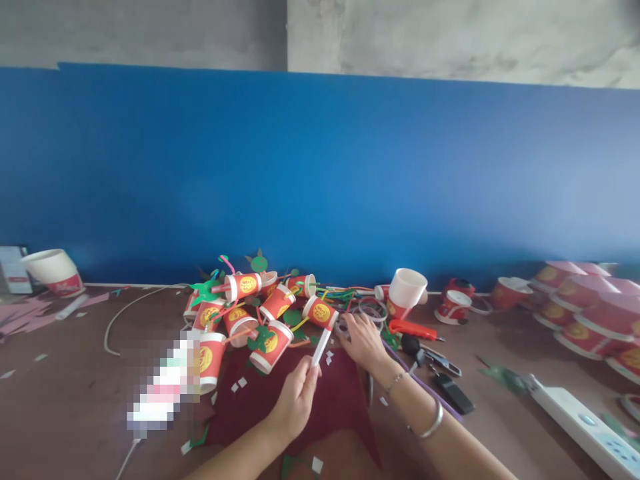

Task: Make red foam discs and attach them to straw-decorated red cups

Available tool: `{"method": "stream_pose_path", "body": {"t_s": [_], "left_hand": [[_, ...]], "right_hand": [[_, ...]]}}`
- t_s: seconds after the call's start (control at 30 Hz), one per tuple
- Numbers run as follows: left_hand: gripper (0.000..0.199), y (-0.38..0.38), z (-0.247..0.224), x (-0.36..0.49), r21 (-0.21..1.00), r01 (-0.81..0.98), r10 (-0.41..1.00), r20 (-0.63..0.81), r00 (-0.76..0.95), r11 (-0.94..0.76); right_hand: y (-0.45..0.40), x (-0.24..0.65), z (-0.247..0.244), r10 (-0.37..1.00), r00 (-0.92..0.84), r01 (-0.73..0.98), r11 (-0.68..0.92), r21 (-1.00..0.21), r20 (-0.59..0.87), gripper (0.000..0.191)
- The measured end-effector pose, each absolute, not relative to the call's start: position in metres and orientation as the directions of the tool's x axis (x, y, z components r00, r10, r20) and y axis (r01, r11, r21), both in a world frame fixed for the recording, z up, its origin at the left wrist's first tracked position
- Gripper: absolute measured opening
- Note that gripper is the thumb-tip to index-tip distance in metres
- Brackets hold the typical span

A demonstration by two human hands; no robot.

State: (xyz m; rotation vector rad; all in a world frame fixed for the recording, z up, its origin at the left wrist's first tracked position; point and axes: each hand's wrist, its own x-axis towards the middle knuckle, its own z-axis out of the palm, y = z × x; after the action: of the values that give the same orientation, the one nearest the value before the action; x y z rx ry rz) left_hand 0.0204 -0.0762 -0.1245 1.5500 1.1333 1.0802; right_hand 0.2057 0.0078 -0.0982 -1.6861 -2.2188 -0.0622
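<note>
My left hand [296, 400] is closed on the lower end of a flat white strip [323, 345]. The strip's top end meets the rim of a red-and-white paper cup [320, 311] with a yellow print, lying on its side. My right hand [361, 339], a bracelet and a bangle on its arm, reaches forward with fingers stretched over a loose coil of pale purple cord [375, 313]. To the left is a heap of similar paper cups [275, 303] with coloured stems and green paper leaves. Dark red felt-like cloth [300, 417] lies below my hands.
Right of my hand are a white cup [407, 288], an orange-red cutter [413, 329], a black key fob [453, 392] and a white power strip [585, 420]. Stacked red paper pieces [595, 313] stand far right. A blue panel [320, 167] closes off the table's back.
</note>
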Motion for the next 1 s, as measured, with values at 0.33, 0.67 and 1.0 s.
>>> {"method": "stream_pose_path", "body": {"t_s": [0.33, 0.67, 1.0], "left_hand": [[0.044, -0.069, -0.13, 0.029, 0.994, -0.099, 0.986, -0.035, 0.165, 0.052], [0.036, -0.074, -0.103, 0.017, 0.991, -0.018, 0.983, 0.137, 0.126, -0.135], [0.039, -0.072, -0.054, 0.019, 0.897, 0.166, 0.837, 0.298, 0.459, -0.41]], "right_hand": [[-0.047, 0.198, -0.096, 0.868, -0.319, 0.771, 0.471, -0.428, 0.381, 0.043], [-0.08, 0.186, -0.086, 0.893, -0.412, 0.635, 0.425, -0.645, 0.183, 0.055], [-0.062, 0.163, -0.045, 0.981, -0.068, 0.088, 0.185, -0.979, 0.179, 0.046]]}}
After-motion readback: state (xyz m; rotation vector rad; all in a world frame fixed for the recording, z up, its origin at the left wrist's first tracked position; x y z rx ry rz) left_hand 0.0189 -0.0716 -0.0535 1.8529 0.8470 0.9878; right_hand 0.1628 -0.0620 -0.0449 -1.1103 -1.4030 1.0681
